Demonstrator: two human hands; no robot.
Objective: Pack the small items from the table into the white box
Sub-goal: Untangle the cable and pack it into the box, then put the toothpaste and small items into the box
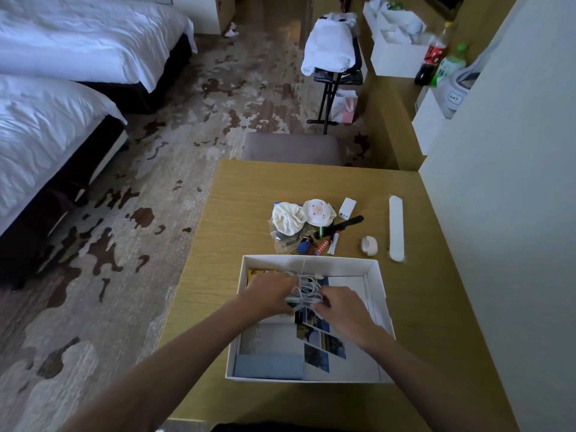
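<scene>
Two white-sheeted beds (62, 88) at ten o'clock, patterned brown carpet (187, 120) between, folding stand (335, 73) at twelve, pale wall (514, 213) at three.

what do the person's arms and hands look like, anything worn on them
Both forearms are bare to the bottom edge of the view, with no sleeves in sight. The left hand and right hand show no gloves, and no watch or bracelet at either wrist. Rings cannot be ruled out, as the fingers are partly hidden.
</scene>
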